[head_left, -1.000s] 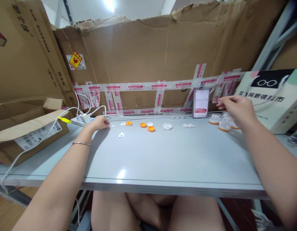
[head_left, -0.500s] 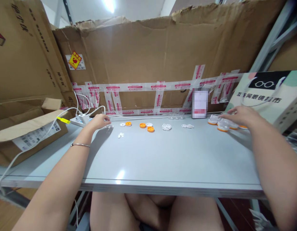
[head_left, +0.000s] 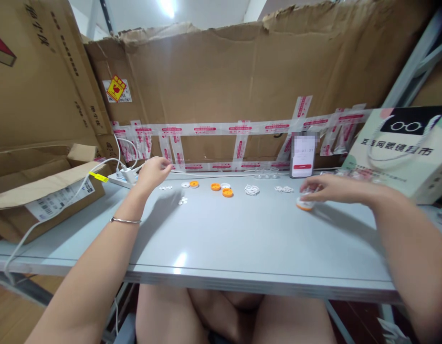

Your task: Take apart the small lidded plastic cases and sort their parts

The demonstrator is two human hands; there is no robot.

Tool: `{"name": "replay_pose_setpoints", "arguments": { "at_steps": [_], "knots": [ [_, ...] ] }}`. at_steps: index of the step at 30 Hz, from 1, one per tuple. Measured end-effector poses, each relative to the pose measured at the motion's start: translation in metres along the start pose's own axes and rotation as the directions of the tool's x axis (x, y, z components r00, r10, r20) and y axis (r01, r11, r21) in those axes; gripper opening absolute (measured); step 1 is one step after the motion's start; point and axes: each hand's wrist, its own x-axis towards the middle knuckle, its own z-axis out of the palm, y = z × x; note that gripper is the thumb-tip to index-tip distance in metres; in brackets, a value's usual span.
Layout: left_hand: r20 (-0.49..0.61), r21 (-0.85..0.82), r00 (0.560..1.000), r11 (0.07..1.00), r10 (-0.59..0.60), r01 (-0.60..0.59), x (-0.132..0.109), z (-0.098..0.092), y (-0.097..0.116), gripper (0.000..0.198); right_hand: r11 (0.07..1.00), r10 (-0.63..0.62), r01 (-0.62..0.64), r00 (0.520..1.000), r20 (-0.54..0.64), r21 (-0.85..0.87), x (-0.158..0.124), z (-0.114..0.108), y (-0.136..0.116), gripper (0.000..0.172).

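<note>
My right hand [head_left: 319, 188] grips a small clear-topped round case with an orange base [head_left: 304, 205], at or just above the tabletop; motion blurs it. Behind that hand, more clear cases [head_left: 326, 176] are partly hidden. On the left, my left hand [head_left: 157, 170] hovers above the table with its fingertips pinched together; whatever is in them is hidden. Below it lie small white discs [head_left: 165, 188] in a row and a little cluster of white pieces [head_left: 183, 201]. White and orange rings [head_left: 215, 187] sit mid-table, beside a pile of white rings [head_left: 251, 190] and smaller white pieces [head_left: 284, 189].
A phone [head_left: 302, 155] leans against the large cardboard box [head_left: 206, 71] at the back, near several clear caps [head_left: 266, 173]. An open carton [head_left: 63, 191] and a power strip [head_left: 122, 177] with cables stand left. A paper bag [head_left: 396, 148] stands right.
My right hand has come left and nearer, bringing one case away from the group. My left hand has lifted off the small discs. The view has shifted slightly.
</note>
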Motion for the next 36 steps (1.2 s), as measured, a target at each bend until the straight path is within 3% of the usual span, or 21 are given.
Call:
{"name": "replay_pose_setpoints", "arguments": {
  "at_steps": [2, 5, 7, 9, 11, 13, 15, 19, 24, 31, 36],
  "knots": [
    [-0.030, -0.113, 0.998, 0.992, 0.051, -0.054, -0.006, -0.001, 0.018, 0.029, 0.998, -0.052, 0.048, 0.993, 0.106, 0.042, -0.008, 0.020, -0.032, 0.027],
    [0.137, -0.302, 0.968, 0.939, 0.212, -0.163, -0.018, -0.002, 0.046, 0.033, 0.985, -0.153, 0.125, 0.950, 0.273, 0.120, -0.020, 0.048, -0.075, 0.031],
    [0.338, -0.398, 0.888, 0.902, 0.311, -0.164, -0.029, -0.001, 0.063, 0.042, 0.970, -0.222, 0.167, 0.900, 0.374, 0.175, -0.026, 0.061, -0.094, 0.032],
    [0.489, -0.480, 0.770, 0.863, 0.410, -0.154, -0.039, 0.001, 0.077, 0.055, 0.953, -0.277, 0.193, 0.866, 0.416, 0.234, -0.031, 0.072, -0.105, 0.030],
    [0.545, -0.541, 0.685, 0.827, 0.483, -0.153, -0.048, 0.006, 0.088, 0.061, 0.940, -0.290, 0.179, 0.865, 0.408, 0.290, -0.033, 0.081, -0.108, 0.030],
    [0.533, -0.584, 0.653, 0.793, 0.537, -0.175, -0.056, 0.014, 0.097, 0.056, 0.933, -0.258, 0.123, 0.883, 0.392, 0.338, -0.034, 0.088, -0.108, 0.031],
    [0.478, -0.617, 0.668, 0.759, 0.570, -0.206, -0.062, 0.024, 0.105, 0.051, 0.924, -0.216, 0.059, 0.896, 0.389, 0.378, -0.034, 0.095, -0.107, 0.032],
    [0.369, -0.647, 0.772, 0.739, 0.518, -0.187, -0.071, 0.042, 0.118, 0.043, 0.908, -0.186, 0.015, 0.911, 0.369, 0.419, -0.033, 0.101, -0.107, 0.033],
    [0.349, -0.662, 0.834, 0.742, 0.427, -0.103, -0.075, 0.052, 0.123, 0.039, 0.908, -0.156, 0.014, 0.939, 0.307, 0.418, -0.034, 0.104, -0.110, 0.035],
    [0.451, -0.709, 0.823, 0.698, 0.346, 0.096, -0.074, 0.059, 0.120, 0.038, 0.906, -0.226, 0.096, 0.933, 0.280, 0.412, -0.034, 0.105, -0.107, 0.029],
    [0.510, -0.733, 0.767, 0.663, 0.389, 0.151, -0.071, 0.054, 0.118, 0.037, 0.884, -0.351, 0.223, 0.897, 0.268, 0.412, -0.032, 0.090, -0.109, 0.020]
  ]
}}
